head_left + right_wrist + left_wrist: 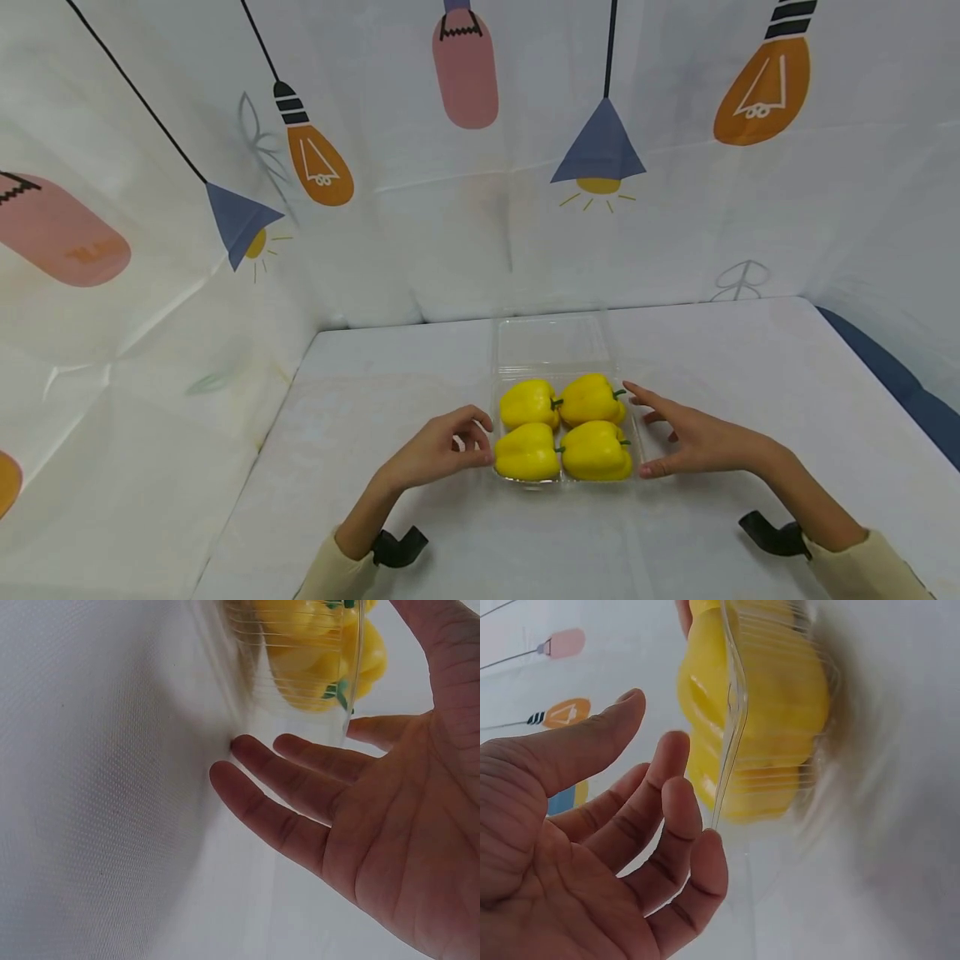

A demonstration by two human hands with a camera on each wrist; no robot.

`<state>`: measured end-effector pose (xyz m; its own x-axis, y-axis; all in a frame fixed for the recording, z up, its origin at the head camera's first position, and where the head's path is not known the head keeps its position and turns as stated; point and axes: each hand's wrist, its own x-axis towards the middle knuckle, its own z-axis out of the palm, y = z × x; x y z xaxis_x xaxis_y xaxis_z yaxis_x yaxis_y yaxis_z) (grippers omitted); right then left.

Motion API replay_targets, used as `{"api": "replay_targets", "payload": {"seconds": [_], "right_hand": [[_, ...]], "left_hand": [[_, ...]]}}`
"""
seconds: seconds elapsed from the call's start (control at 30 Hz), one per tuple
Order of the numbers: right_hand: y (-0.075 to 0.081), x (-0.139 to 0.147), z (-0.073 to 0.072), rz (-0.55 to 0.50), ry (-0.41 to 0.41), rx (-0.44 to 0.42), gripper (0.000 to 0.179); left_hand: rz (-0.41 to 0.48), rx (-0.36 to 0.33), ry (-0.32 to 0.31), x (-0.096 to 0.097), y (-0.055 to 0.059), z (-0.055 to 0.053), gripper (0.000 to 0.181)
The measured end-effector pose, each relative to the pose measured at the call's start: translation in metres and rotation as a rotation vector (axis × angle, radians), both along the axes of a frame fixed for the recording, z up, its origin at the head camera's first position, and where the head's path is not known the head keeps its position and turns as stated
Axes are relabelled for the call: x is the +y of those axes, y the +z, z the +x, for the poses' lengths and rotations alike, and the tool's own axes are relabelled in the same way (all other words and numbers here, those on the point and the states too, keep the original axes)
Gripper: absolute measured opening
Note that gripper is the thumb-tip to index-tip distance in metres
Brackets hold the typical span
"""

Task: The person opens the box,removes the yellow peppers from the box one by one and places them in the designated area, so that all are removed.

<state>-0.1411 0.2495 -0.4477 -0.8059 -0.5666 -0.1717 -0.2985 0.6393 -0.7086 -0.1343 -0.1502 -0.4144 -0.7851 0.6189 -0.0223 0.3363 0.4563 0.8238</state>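
Several yellow bell peppers [596, 451] with green stems lie in two rows in a clear plastic clamshell container, its lid [553, 340] folded back away from me. My left hand [442, 446] is at the container's left side, fingers loosely bent. In the left wrist view its fingertips [710, 851] are close to the container's rim [735, 724]; whether they touch it I cannot tell. On the opposite side, my right hand [701, 437] spreads its fingers beside the container wall. The right wrist view shows those fingers [289, 829] extended, holding nothing, near the ribbed wall [296, 630].
A white cloth-covered table [360, 400] carries the container. Behind it and to the left hangs a white curtain [450, 242] printed with lamps and bulbs. Something dark blue [885, 358] shows past the table's right edge. A black strap piece [400, 547] sits at each wrist.
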Motion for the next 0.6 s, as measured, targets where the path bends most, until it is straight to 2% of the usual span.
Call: {"api": "replay_targets", "payload": {"seconds": [0.27, 0.6], "right_hand": [[0.000, 0.000, 0.001, 0.003, -0.005, 0.011, 0.111], [0.001, 0.000, 0.001, -0.007, 0.004, -0.003, 0.109]], "left_hand": [[-0.055, 0.125, -0.012, 0.019, 0.001, -0.001, 0.040], [-0.117, 0.195, -0.026, 0.032, -0.008, -0.001, 0.055]]}}
